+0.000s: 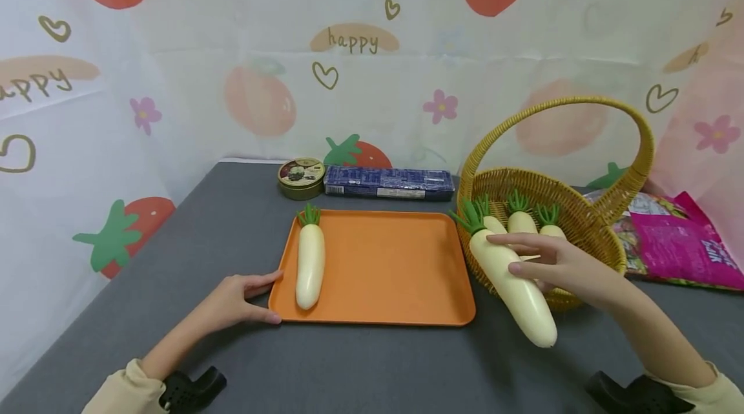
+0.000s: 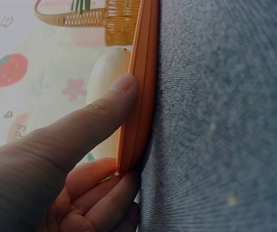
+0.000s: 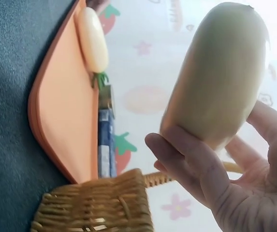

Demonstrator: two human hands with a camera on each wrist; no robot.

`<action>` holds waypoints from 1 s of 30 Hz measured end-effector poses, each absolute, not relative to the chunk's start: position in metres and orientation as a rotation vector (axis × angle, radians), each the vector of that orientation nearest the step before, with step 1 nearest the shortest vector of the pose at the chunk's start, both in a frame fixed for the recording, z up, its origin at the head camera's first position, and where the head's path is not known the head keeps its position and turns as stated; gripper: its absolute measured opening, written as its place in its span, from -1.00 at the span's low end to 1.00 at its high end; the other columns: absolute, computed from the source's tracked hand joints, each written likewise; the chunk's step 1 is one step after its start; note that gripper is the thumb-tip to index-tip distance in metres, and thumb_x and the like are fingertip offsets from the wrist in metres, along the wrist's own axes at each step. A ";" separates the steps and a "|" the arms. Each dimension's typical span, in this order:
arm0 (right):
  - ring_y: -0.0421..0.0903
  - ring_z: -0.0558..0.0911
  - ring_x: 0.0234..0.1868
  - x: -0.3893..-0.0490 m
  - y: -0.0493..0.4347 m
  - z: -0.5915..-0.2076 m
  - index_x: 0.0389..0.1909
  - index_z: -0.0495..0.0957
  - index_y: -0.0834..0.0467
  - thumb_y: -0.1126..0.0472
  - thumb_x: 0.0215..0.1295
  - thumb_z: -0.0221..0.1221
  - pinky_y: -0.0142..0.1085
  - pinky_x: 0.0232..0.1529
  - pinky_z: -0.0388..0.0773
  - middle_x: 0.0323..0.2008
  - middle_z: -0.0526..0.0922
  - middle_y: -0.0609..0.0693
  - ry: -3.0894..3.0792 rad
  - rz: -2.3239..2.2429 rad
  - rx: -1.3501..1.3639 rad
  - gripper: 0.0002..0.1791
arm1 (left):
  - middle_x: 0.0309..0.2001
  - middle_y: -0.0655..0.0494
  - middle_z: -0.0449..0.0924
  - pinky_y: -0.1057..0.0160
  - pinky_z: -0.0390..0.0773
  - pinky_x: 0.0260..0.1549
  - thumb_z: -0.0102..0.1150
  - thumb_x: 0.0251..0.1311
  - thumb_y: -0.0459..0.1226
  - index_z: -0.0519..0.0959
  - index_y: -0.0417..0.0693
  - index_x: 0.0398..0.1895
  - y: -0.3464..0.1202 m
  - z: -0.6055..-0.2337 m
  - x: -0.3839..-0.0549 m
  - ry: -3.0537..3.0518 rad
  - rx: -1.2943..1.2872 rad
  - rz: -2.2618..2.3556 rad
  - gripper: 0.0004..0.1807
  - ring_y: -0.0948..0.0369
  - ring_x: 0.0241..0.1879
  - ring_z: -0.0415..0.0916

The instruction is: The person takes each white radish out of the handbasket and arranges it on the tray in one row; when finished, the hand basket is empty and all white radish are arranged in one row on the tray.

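Observation:
My right hand (image 1: 560, 265) grips a white radish (image 1: 516, 291) with green leaves, holding it tilted over the front left rim of the wicker basket (image 1: 607, 243). Its thick end fills much of the right wrist view, with thumb and fingers on opposite sides. Several more white radishes (image 1: 521, 222) lie in the basket, partly hidden by the held one and the hand. My left hand (image 1: 241, 298) holds the front left corner of an orange tray (image 1: 395, 265), thumb at the front edge, fingers at the side. One white radish (image 1: 310, 265) lies along the tray's left side, leaves away from me.
Behind the tray stand a round tin (image 1: 301, 180) and a long blue package (image 1: 389, 183). A pink bag (image 1: 680, 246) lies right of the basket, whose tall handle (image 1: 581, 101) arches over it. A printed cloth (image 1: 360, 97) backs the grey tabletop (image 1: 349, 369).

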State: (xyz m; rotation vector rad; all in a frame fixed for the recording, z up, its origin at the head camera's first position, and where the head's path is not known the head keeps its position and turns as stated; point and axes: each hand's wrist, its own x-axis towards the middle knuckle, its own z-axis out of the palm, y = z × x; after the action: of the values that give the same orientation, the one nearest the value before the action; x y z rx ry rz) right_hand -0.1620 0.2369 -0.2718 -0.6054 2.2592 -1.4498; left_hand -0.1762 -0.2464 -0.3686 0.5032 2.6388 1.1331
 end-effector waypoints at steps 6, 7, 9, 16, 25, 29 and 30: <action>-0.06 0.46 -0.20 -0.165 0.228 -0.277 0.26 0.26 0.15 0.20 0.30 0.04 -0.22 -0.54 0.39 0.26 0.15 0.20 2.281 -1.453 -0.584 -0.50 | 0.10 -0.21 0.36 0.04 0.34 -0.03 0.40 -0.22 -0.04 0.34 -0.25 0.20 -0.246 -0.368 -0.175 2.630 0.502 1.134 -0.14 0.01 0.10 0.30; -0.02 0.44 -0.11 -0.164 0.228 -0.278 0.26 0.26 0.15 0.20 0.30 0.04 -0.22 -0.53 0.39 0.26 0.15 0.19 2.282 -1.455 -0.581 -0.50 | 0.09 -0.21 0.36 0.04 0.34 -0.03 0.40 -0.22 -0.04 0.33 -0.25 0.20 -0.246 -0.369 -0.175 2.630 0.505 1.132 -0.14 0.01 0.10 0.31; 0.02 0.42 -0.03 -0.164 0.227 -0.279 0.27 0.25 0.15 0.20 0.30 0.04 -0.21 -0.52 0.40 0.26 0.15 0.20 2.288 -1.461 -0.579 -0.49 | 0.09 -0.21 0.36 0.05 0.34 -0.03 0.40 -0.21 -0.05 0.34 -0.26 0.19 -0.246 -0.369 -0.175 2.628 0.515 1.142 -0.14 0.01 0.09 0.31; -0.09 0.50 -0.32 -0.157 0.225 -0.283 0.26 0.27 0.16 0.24 0.31 0.02 -0.25 -0.55 0.40 0.22 0.19 0.24 2.259 -1.494 -0.644 -0.52 | 0.09 -0.21 0.36 0.05 0.35 -0.04 0.40 -0.20 -0.06 0.33 -0.26 0.20 -0.246 -0.367 -0.176 2.629 0.520 1.142 -0.15 0.01 0.10 0.30; -0.10 0.25 -0.66 -0.154 0.213 -0.285 0.26 0.27 0.14 0.23 0.31 0.02 -0.30 -0.63 0.31 0.15 0.26 0.23 2.191 -1.487 -0.686 -0.52 | 0.10 -0.19 0.36 0.05 0.35 -0.04 0.39 -0.20 -0.06 0.33 -0.25 0.20 -0.248 -0.367 -0.175 2.624 0.506 1.153 -0.15 0.01 0.10 0.29; -0.11 0.37 -0.53 -0.161 0.203 -0.289 0.26 0.27 0.09 0.17 0.30 0.05 -0.26 -0.54 0.36 0.20 0.25 0.19 2.207 -1.474 -0.652 -0.50 | 0.11 -0.20 0.34 0.08 0.36 -0.05 0.39 -0.19 -0.07 0.33 -0.27 0.20 -0.248 -0.369 -0.176 2.612 0.525 1.166 -0.15 0.02 0.10 0.30; -0.10 0.40 -0.47 -0.163 0.199 -0.291 0.27 0.27 0.08 0.16 0.29 0.06 -0.26 -0.51 0.38 0.20 0.25 0.17 2.205 -1.475 -0.645 -0.49 | 0.11 -0.20 0.34 0.09 0.36 -0.05 0.39 -0.19 -0.06 0.32 -0.27 0.20 -0.248 -0.369 -0.177 2.610 0.529 1.165 -0.15 0.02 0.09 0.31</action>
State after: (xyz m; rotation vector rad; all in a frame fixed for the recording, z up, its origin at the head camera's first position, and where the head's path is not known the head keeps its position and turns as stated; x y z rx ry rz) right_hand -0.1634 0.1992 -0.2907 -0.6451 2.2050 -1.4745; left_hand -0.1768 -0.2477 -0.3688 0.5295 2.6097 1.1646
